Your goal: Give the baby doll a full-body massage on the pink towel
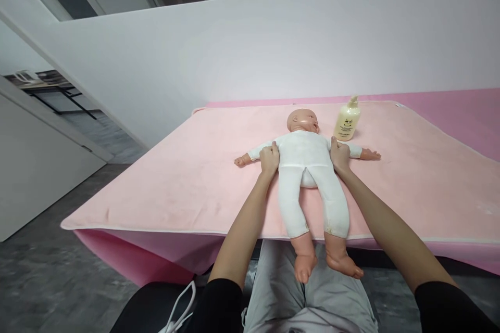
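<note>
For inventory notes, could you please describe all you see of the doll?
The doll has a bald, plastic-looking head, hands and feet and a white, seemingly cloth body. It lies arms outspread on the pink blanket, head turned toward the bottle, feet past the edge. The left hand and right hand hold it at the armpits.

Single head-worn view from above the lap [336, 307], facing forward and down, doll [307, 150] near, white wall [273, 47] beyond

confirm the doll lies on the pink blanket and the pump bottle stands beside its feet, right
Not its feet: the head camera's view shows the pump bottle standing near the head of the doll, which does lie on the pink blanket.
</note>
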{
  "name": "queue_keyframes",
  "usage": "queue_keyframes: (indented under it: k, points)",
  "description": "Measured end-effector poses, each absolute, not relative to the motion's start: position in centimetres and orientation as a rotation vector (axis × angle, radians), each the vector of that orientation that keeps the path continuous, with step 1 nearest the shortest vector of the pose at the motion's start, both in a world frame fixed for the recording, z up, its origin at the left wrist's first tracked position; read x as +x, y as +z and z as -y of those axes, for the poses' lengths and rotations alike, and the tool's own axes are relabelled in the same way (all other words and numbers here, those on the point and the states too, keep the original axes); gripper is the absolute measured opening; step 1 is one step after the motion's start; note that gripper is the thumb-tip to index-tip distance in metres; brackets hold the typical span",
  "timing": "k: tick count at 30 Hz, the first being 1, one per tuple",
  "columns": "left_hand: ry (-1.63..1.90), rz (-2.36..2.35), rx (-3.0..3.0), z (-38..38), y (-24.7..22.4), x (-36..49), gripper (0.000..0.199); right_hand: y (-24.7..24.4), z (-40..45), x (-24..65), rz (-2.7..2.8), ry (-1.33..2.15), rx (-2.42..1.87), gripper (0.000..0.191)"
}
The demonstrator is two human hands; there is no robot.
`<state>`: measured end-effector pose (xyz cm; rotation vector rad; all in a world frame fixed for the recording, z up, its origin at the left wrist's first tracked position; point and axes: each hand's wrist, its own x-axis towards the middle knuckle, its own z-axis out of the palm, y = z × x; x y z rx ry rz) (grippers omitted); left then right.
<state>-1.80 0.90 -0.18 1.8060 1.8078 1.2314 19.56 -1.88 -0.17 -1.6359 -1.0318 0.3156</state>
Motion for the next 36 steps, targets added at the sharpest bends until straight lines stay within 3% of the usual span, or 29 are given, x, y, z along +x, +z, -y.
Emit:
queue_keyframes:
  k: [36]
  points:
    - [1.244, -1.764, 1.789, -0.97, -0.08, -1.79, 0.051, -0.12, 1.97, 19.49, 1.025, 0.355, -1.636, 0.050]
